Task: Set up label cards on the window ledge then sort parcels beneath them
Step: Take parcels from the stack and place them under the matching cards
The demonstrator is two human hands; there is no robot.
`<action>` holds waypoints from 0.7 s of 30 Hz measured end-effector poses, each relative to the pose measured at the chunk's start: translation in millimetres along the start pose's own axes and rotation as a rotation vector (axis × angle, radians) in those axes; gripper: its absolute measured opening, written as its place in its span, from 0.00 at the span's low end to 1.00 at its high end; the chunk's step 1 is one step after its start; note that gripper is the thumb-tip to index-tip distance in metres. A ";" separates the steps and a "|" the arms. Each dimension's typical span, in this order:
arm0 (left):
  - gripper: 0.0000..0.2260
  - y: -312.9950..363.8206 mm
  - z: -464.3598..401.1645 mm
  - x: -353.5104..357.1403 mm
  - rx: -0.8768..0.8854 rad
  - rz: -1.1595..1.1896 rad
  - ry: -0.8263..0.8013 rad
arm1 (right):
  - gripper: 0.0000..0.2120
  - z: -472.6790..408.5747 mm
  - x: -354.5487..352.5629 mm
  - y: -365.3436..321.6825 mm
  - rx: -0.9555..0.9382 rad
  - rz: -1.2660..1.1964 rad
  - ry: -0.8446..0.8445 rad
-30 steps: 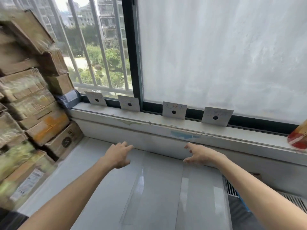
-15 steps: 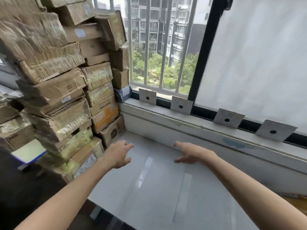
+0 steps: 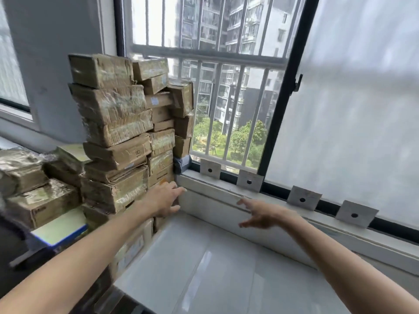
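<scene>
Nearest us, over a pale glossy tabletop, we see both bare forearms reaching forward. Our left hand is at the foot of the parcel stack, fingers spread and relaxed around the near corner of a low box; whether it actually touches the cardboard we cannot tell, and it holds nothing. Our right hand hovers in front of the white wall below the window ledge, fingers loosely extended, thumb apart, holding nothing. To the left, more taped brown parcels lie in a lower heap, with a blue-edged flat item beside them. Further back, the tall stack rises against the grey wall and the window's left edge. Along the ledge, four label cards lean upright against the dark frame, each with a black dot in its middle, spaced apart. Beyond the barred glass stand apartment blocks and trees.
</scene>
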State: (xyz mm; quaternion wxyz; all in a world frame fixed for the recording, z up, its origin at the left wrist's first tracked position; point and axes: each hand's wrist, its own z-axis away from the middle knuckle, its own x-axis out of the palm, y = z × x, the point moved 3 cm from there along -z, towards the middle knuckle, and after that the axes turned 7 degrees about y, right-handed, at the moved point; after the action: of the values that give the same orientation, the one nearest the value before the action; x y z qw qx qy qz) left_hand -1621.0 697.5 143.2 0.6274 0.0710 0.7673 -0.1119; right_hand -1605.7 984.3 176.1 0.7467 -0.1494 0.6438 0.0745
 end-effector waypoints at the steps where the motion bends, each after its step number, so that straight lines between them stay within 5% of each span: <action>1: 0.28 -4.1 1.3 -24.8 -0.006 0.009 0.043 | 0.36 7.5 -15.6 -10.2 -0.006 -0.017 0.040; 9: 0.29 -41.9 59.7 -168.8 -0.071 0.018 0.208 | 0.35 54.5 -92.6 -104.2 -0.106 -0.047 0.228; 21: 0.27 -151.0 109.7 -238.8 -0.148 -0.059 0.346 | 0.38 21.4 -130.4 -250.6 -0.232 0.014 0.314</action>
State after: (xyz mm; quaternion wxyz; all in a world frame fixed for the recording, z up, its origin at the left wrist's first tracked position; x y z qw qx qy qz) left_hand -1506.3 530.7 368.9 0.4859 0.0203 0.8718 -0.0595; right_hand -1530.3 765.1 339.0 0.6143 -0.2398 0.7406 0.1290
